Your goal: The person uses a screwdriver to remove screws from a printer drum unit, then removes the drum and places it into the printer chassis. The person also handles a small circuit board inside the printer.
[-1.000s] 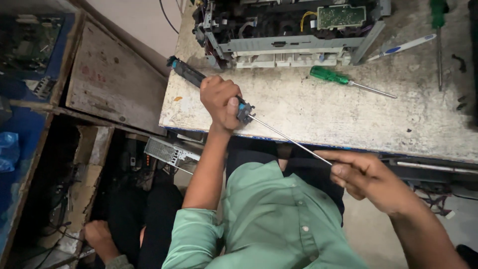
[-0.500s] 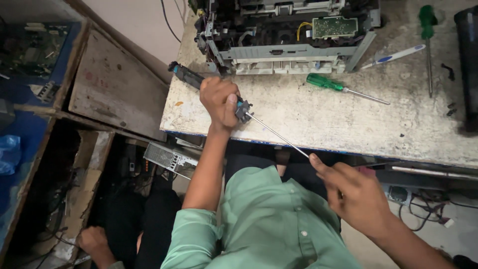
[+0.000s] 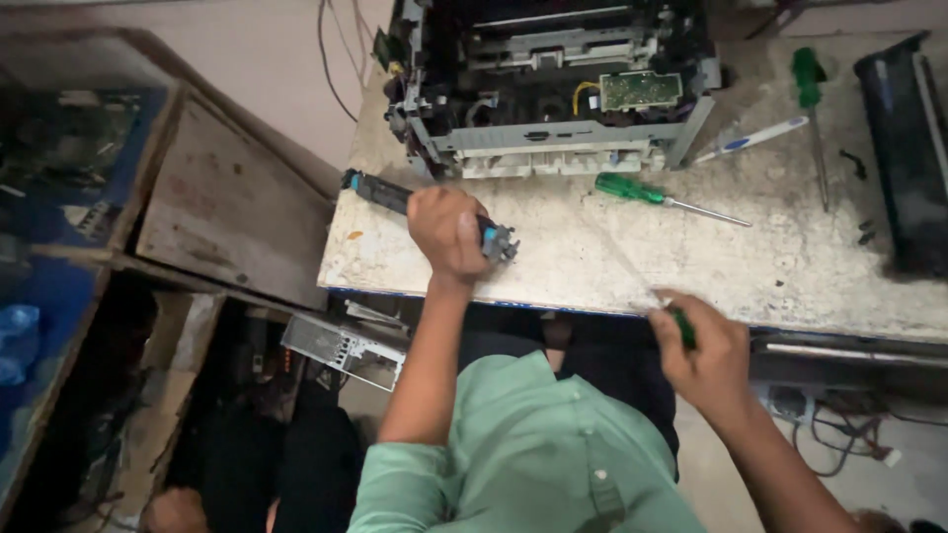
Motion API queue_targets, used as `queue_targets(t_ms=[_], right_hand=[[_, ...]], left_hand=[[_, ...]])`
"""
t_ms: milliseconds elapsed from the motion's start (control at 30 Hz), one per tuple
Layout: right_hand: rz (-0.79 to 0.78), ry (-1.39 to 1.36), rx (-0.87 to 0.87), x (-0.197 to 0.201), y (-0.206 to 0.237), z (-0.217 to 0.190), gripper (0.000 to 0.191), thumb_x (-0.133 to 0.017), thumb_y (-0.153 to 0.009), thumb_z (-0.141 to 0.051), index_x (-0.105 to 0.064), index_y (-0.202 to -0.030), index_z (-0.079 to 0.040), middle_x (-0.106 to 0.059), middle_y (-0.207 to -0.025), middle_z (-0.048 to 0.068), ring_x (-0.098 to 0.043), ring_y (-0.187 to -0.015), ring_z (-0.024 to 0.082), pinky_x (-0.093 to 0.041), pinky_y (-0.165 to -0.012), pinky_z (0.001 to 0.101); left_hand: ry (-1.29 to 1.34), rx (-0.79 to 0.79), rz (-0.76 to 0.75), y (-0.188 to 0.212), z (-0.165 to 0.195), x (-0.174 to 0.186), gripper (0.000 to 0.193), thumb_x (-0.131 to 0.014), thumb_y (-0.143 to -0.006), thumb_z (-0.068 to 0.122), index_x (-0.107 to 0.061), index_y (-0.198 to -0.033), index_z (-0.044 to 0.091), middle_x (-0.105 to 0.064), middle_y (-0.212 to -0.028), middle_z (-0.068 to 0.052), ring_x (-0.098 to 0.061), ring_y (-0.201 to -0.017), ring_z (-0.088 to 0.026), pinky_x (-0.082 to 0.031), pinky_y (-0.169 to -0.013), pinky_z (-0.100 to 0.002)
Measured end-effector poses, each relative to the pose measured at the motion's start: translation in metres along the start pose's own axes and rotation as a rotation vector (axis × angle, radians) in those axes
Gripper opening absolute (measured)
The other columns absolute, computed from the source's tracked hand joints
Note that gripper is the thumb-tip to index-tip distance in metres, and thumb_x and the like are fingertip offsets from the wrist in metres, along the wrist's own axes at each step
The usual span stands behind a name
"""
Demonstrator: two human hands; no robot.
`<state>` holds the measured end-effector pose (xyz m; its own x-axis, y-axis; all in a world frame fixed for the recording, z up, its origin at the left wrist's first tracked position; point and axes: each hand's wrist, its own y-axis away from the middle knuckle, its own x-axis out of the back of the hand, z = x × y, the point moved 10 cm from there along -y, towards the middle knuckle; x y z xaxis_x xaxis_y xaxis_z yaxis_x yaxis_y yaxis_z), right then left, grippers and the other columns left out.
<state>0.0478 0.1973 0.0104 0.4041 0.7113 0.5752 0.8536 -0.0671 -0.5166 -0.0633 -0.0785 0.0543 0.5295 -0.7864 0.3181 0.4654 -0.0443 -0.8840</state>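
We look down from above at a worn, pale workbench (image 3: pixel 790 266) that fills the upper right of the frame. Our left hand (image 3: pixel 449 232), near the centre, is closed around a long black roller-like part (image 3: pixel 380 192) with blue at its end; the part lies slanted on the bench near its left edge, its far end pointing to the upper left. Our right hand (image 3: pixel 703 353), at the lower right just off the front edge of the bench, is closed around the green handle of a screwdriver (image 3: pixel 681 326). Its thin shaft blurs upward and to the left over the benchtop, so we cannot tell where the tip ends.

Above the hands, at the top centre, stands an opened printer chassis (image 3: pixel 553 89) with a green circuit board showing. Just below its right corner lies a second green-handled screwdriver (image 3: pixel 662 197), flat on the bench. Further right lie a white and blue pen (image 3: pixel 750 138) and a third, longer green screwdriver (image 3: pixel 812 109). A black cartridge-shaped unit (image 3: pixel 904 148) sits at the right edge. Our green shirt (image 3: pixel 533 454) fills the bottom centre.
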Motion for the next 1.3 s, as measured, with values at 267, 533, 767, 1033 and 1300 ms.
queue_targets(t_ms=[267, 533, 767, 1033, 1300], right_hand=[[-0.101, 0.099, -0.022, 0.014, -0.032, 0.018, 0.019, -0.072, -0.09, -0.008, -0.061, -0.103, 0.001, -0.068, -0.088, 0.016, -0.07, -0.074, 0.031, -0.055, -0.069, 0.0373], [-0.064, 0.002, 0.386, 0.042, -0.092, -0.014, 0.029, -0.088, -0.089, -0.016, -0.068, -0.109, -0.008, -0.073, -0.103, 0.01, -0.075, -0.086, 0.024, -0.061, -0.074, 0.0324], [0.025, -0.725, 0.551, 0.036, -0.199, -0.015, 0.032, -0.058, -0.108, -0.031, -0.051, -0.111, -0.001, -0.056, -0.082, 0.011, -0.057, -0.06, 0.014, -0.047, -0.051, 0.0268], [0.16, -1.096, 0.433, -0.004, -0.2, 0.0, 0.043, -0.043, -0.114, -0.043, -0.044, -0.097, -0.003, -0.036, -0.078, 0.012, -0.035, -0.05, 0.022, -0.029, -0.051, 0.0325], [0.185, -1.099, 0.485, -0.01, -0.203, -0.041, 0.031, -0.042, -0.115, -0.039, -0.057, -0.121, -0.012, -0.039, -0.069, 0.009, -0.037, -0.043, 0.019, -0.031, -0.042, 0.0319]], left_hand=[[-0.194, -0.022, -0.443, 0.023, 0.029, -0.056, 0.015, -0.066, -0.097, 0.025, -0.065, -0.092, 0.011, -0.062, -0.095, -0.007, -0.056, -0.099, -0.03, -0.038, -0.096, -0.048], [0.084, -0.067, -0.575, 0.014, 0.034, -0.032, 0.05, -0.072, -0.082, 0.049, -0.066, -0.107, 0.007, -0.061, -0.104, -0.009, -0.054, -0.1, -0.032, -0.036, -0.101, -0.05], [0.094, -0.015, -0.6, 0.019, 0.024, -0.033, 0.052, -0.073, -0.084, 0.055, -0.068, -0.108, 0.009, -0.064, -0.103, -0.004, -0.056, -0.102, -0.028, -0.037, -0.102, -0.048], [0.062, 0.023, -0.58, 0.036, 0.024, -0.032, 0.051, -0.08, -0.079, 0.054, -0.068, -0.107, 0.013, -0.067, -0.106, 0.002, -0.059, -0.105, -0.023, -0.035, -0.1, -0.044], [0.009, -0.047, -0.594, 0.047, 0.031, -0.03, 0.054, -0.074, -0.084, 0.06, -0.067, -0.107, 0.012, -0.066, -0.11, -0.002, -0.057, -0.107, -0.026, -0.034, -0.102, -0.048]])
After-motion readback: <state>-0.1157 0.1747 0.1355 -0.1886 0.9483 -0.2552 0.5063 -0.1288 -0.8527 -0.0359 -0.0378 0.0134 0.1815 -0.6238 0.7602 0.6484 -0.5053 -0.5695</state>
